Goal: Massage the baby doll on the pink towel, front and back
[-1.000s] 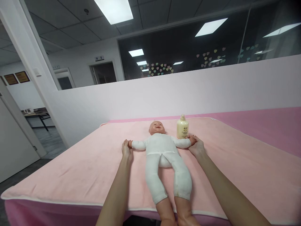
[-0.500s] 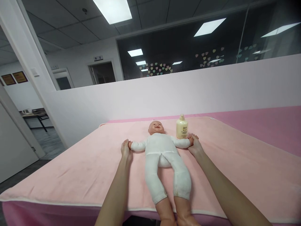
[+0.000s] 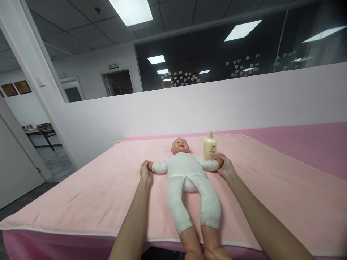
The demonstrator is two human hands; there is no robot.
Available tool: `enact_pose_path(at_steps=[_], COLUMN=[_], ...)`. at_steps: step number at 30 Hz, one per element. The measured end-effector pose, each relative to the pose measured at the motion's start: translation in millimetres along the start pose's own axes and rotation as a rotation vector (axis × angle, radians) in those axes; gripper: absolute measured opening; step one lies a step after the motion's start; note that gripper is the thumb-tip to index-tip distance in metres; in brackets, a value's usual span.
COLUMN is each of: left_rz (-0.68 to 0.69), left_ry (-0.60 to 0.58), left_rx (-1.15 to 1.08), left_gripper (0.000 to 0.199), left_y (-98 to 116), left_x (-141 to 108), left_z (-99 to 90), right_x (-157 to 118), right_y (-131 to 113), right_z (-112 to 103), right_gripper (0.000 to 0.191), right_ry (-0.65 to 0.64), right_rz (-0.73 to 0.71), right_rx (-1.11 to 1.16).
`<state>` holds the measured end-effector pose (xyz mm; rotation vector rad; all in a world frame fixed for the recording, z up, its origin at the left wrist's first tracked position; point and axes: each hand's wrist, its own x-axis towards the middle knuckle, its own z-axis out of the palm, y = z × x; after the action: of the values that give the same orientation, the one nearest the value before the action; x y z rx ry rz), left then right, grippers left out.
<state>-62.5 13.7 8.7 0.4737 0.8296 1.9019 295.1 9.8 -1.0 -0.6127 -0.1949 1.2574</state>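
Observation:
A baby doll point(image 3: 187, 165) with a white cloth body lies on its back on a pink blanket point(image 3: 108, 191), its head away from me and its legs toward me. Its arms are spread to both sides. My left hand point(image 3: 145, 170) is closed around the doll's hand on the left. On the right, my right hand point(image 3: 225, 167) holds the doll's other hand between thumb and fingers. Just behind that hand stands an upright pale yellow bottle point(image 3: 210, 146), beside the doll's shoulder.
A low white wall point(image 3: 168, 112) runs behind the padded surface, with a dark window point(image 3: 211, 54) above it. At the far left are a door point(image 3: 18, 155) and, beyond it, a table point(image 3: 40, 133) with things on it.
The fingers of my right hand have shifted slightly around the doll's hand. My left hand keeps its hold, and the doll and bottle lie and stand as before.

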Motion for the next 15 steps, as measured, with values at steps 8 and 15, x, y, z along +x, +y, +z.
enact_pose_path(at_steps=[8, 15], left_rz=[0.073, -0.001], left_ry=[0.008, 0.055], left_rx=[0.058, -0.065], left_gripper=[0.019, 0.006], left_y=[0.0, 4.9], left_x=[-9.8, -10.7], left_z=[3.7, 7.6], right_x=[1.8, 1.2], right_y=[2.9, 2.9], right_z=[0.8, -1.8], right_gripper=[0.017, 0.02], right_ry=[0.029, -0.009], right_rz=[0.0, -0.008], right_rx=[-0.104, -0.045])
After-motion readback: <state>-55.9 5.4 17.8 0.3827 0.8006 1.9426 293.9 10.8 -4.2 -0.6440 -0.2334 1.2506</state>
